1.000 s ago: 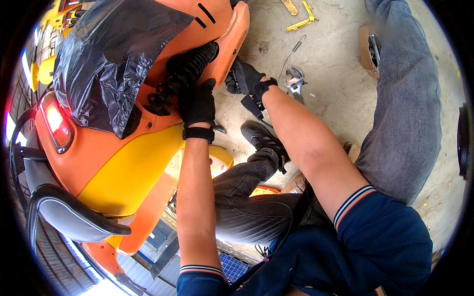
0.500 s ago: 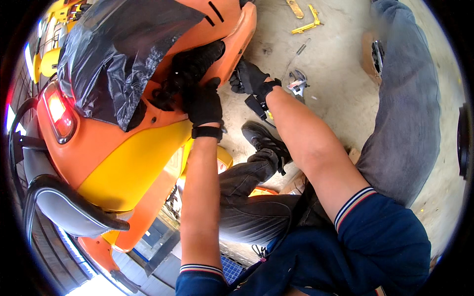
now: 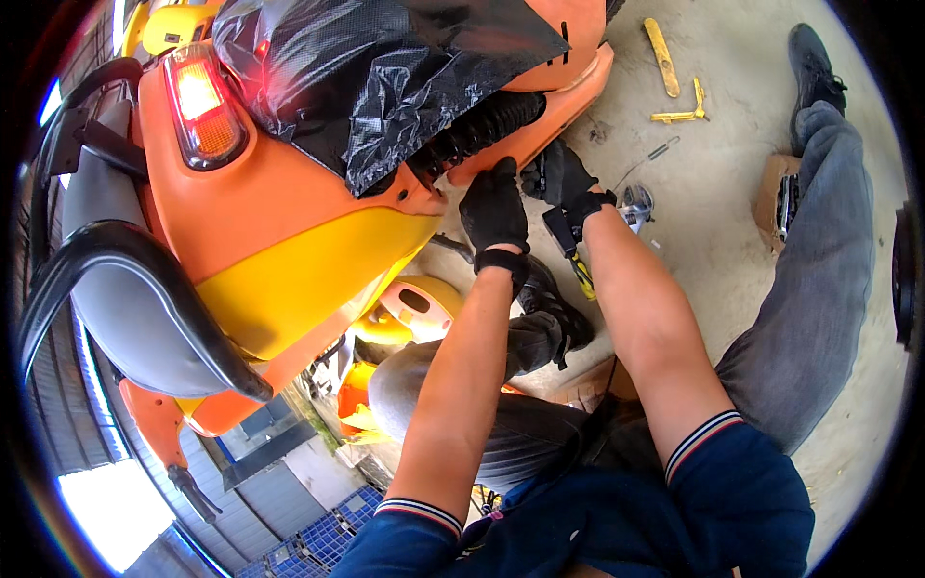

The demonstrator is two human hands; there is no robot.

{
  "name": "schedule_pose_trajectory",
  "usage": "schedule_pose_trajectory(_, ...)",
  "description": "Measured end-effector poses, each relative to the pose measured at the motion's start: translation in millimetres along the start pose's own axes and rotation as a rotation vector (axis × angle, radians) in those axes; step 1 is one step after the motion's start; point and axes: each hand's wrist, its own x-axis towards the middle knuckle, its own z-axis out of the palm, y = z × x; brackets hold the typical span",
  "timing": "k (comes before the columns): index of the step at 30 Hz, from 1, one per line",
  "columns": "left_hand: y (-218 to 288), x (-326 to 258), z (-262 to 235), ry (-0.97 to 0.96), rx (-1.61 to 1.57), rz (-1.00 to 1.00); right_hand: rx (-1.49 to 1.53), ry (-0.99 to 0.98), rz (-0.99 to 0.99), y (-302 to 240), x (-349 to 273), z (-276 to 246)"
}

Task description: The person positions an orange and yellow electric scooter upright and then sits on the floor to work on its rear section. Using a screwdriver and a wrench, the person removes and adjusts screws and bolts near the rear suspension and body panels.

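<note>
Both my hands wear black gloves and work close together at the lower edge of an orange body panel (image 3: 564, 111) of a scooter-like vehicle. My left hand (image 3: 496, 207) is closed, its fingertips at the panel's edge. Just right of it, my right hand (image 3: 561, 173) has curled fingers near the same edge. What either hand grips is hidden. Above them shows a black coil spring (image 3: 482, 130), partly covered by black plastic sheeting (image 3: 385, 87). Below my right wrist is a black block-shaped piece (image 3: 558, 231), beside a yellow-and-black handle (image 3: 582, 276).
The vehicle's lit tail lamp (image 3: 204, 106) and grey seat (image 3: 140, 328) are at left. An adjustable wrench (image 3: 636, 205), a thin spring hook (image 3: 663, 149), a yellow bar (image 3: 661, 58) and a yellow bracket (image 3: 686, 108) lie on the floor. A cardboard box (image 3: 774, 202) stands by my right leg.
My left hand has come away from the black spring area to the panel's edge, nearer my right hand. The view has shifted, so the vehicle sits further right and higher.
</note>
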Motion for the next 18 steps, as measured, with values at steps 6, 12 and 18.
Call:
schedule_pose_trajectory(6, -1.1, 6.2, -13.1, -0.100, 0.030, 0.036, 0.011, 0.021, 0.025, -3.0, -6.0, 3.4)
schedule_pose_trajectory(12, -5.8, 8.5, -11.8, -0.052, 0.039, 0.088, 0.035, 0.018, 0.053, -4.0, -8.9, 9.6)
schedule_pose_trajectory(18, -11.6, 8.6, -6.5, -0.047, 0.025, 0.136, 0.041, 0.004, 0.032, -4.9, -5.4, 5.3)
